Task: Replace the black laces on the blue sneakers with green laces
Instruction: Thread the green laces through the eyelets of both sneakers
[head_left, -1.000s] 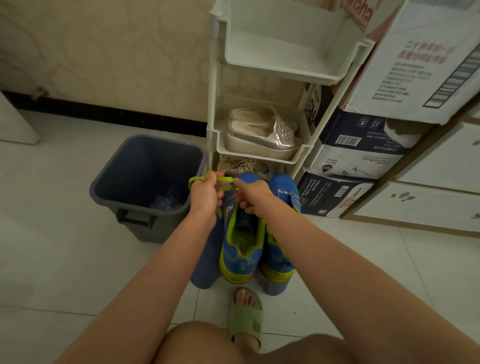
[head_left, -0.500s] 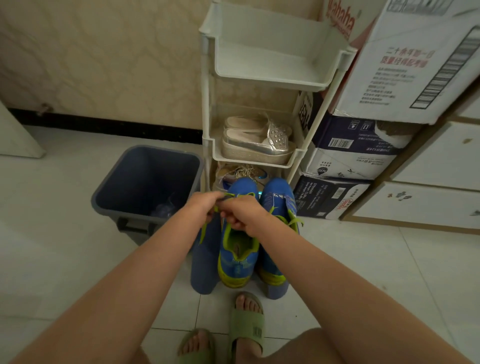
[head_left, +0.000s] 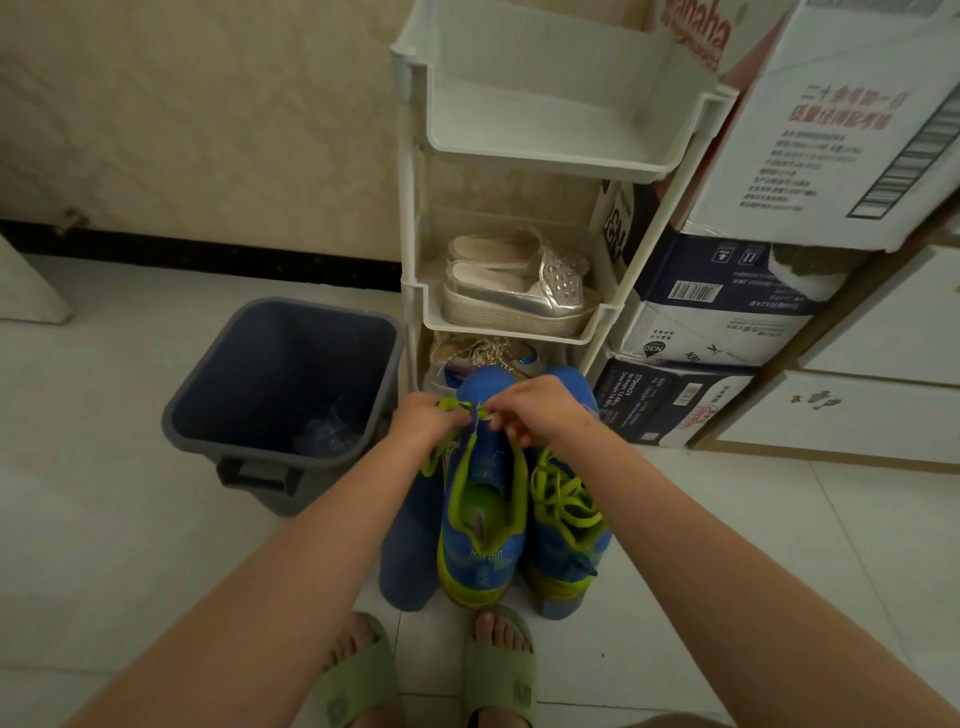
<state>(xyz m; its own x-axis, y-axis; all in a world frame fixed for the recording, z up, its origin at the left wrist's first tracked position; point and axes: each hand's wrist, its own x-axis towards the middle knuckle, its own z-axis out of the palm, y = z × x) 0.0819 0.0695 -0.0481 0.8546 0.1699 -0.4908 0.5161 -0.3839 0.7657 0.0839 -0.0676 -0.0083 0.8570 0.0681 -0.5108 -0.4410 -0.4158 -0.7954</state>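
Blue sneakers (head_left: 485, 561) with yellow-green trim stand side by side, toes pointing away from the person, low in the view at about six o'clock from its centre. Largest in sight is the stack of cardboard boxes (head_left: 831, 130) filling the one to three o'clock side. Just beside it, at twelve o'clock from the sneakers, rises a white plastic shelf rack (head_left: 561, 161), with a pair of silver platform shoes (head_left: 519, 296) on its middle tier and another shoe half hidden below. A grey bin (head_left: 187, 405) sits on the pale tiled floor (head_left: 104, 545) at ten o'clock from the sneakers, near them but apart. A blue object (head_left: 410, 545), partly hidden, lies against the nine o'clock side of the pair; what it is cannot be told. The sneaker at three o'clock already carries green lacing across its tongue. Two feet in green slippers (head_left: 498, 670) show at six o'clock. Both forearms reach forward to the toe end of the other sneaker. The left hand (head_left: 423, 418) has its fingers curled, pinching the green lace (head_left: 457, 405); the right hand (head_left: 535, 410) pinches the same lace just beside it, a short stretch showing between the two, while a loose end hangs down at seven o'clock from the left hand.
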